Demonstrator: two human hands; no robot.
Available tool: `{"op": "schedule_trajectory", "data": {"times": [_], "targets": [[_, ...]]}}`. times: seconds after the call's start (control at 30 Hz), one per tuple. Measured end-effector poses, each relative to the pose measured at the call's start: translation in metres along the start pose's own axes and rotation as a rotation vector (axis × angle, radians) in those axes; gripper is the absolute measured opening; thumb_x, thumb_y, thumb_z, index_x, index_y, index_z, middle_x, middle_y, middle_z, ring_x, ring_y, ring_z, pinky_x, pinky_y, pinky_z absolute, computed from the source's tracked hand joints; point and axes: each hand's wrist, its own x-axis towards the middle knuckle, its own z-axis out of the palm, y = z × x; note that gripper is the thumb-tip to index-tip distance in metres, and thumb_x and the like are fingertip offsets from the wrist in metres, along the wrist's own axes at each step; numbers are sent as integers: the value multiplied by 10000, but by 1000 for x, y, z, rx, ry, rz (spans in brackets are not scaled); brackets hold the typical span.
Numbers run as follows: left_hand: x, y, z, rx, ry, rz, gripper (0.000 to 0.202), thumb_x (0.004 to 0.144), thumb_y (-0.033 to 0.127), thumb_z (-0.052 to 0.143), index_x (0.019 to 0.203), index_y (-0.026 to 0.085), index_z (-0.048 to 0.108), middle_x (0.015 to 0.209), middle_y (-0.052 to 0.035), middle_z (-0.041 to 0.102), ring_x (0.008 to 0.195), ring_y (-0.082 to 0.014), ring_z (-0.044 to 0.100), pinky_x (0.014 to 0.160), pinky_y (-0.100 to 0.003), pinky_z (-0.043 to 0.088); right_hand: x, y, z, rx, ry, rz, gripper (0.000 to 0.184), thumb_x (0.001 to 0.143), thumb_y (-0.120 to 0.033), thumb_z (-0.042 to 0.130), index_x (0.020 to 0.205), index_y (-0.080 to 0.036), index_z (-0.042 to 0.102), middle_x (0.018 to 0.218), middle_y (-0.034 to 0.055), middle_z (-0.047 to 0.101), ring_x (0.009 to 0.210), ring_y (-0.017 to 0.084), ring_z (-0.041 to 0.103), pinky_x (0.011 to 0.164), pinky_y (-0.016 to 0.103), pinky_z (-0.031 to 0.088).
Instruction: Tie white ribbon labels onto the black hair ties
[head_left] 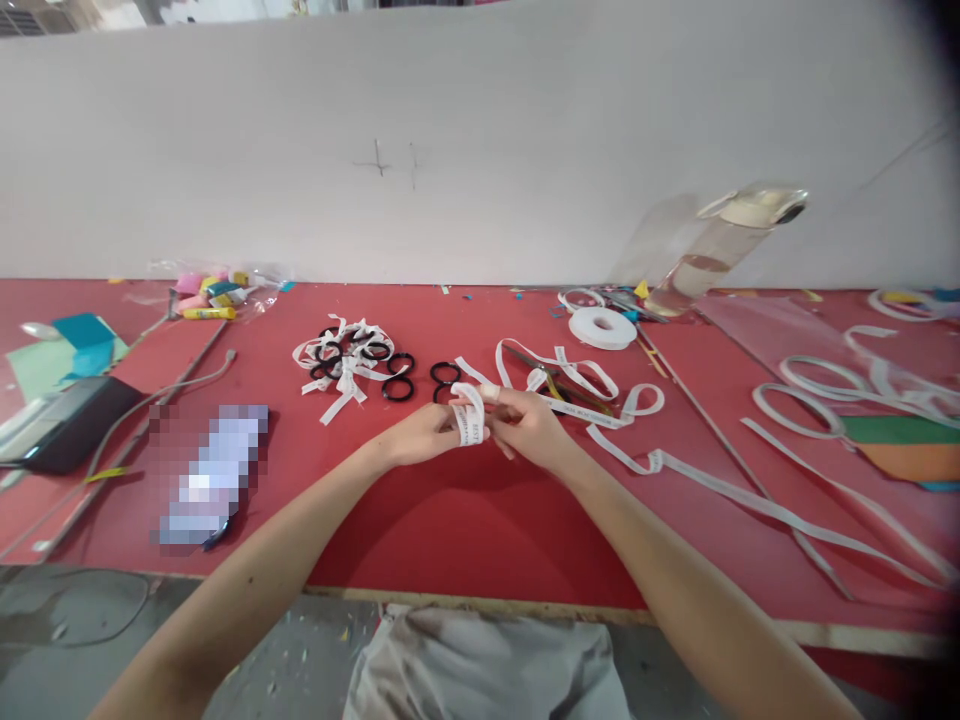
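A red-topped table [480, 540] stands against a plain white wall [262, 150], its far edge strewn with scraps. From where I stand, the printed white ribbon [471, 425] is looped between the person's two hands, just above the table, lettering outward. The left hand [424, 437] has its fingers drawn narrow on the loop's left side; the right hand [534, 425] closes on its right side, also narrow. Whether the ribbon goes right around a finger, I can't tell.

If either pinch slackens, the slick-looking band could spring open or twist its lettering out of line. The scissors [566, 390], lying among loose ribbon [592, 412] just beyond the right hand, might snag a strand if it were pulled.

The looped ribbon sits at the fingertips of both hands, away from the palms. Two black rings [445, 383] lie just beyond the left hand; farther left is a heap of ribbon bows and rings [346, 365]. A ribbon roll [585, 332] and a leaning bottle [709, 262] stand far right.
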Motion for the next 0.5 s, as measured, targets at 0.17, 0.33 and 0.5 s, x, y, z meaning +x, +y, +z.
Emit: {"op": "schedule_trajectory", "data": {"times": [0.17,0.33,0.5], "targets": [[-1,5,0,-29,-83,42,380,911,386,536,1146,128,686,1197,-96,699,1111,-255,626,985,-332,437,-1,-4,1,-33,21,23,411,909,-355,608,1301,-230,622,853,39,766,334,41,443,337,191,349],[-2,4,-1,-70,-109,27,355,906,388,522,1079,128,690,1114,-94,709,1085,-245,620,985,-334,430,-2,-3,-2,-271,114,-218,222,930,-279,590,1061,-241,764,671,-10,716,394,61,535,477,212,467],[-3,3,-2,-43,-13,-39,271,888,370,489,853,145,636,784,-23,635,778,-154,572,781,-267,450,-3,-10,2,-322,307,-448,227,932,-222,582,1036,-292,771,871,30,769,751,172,717,717,324,585]]}}
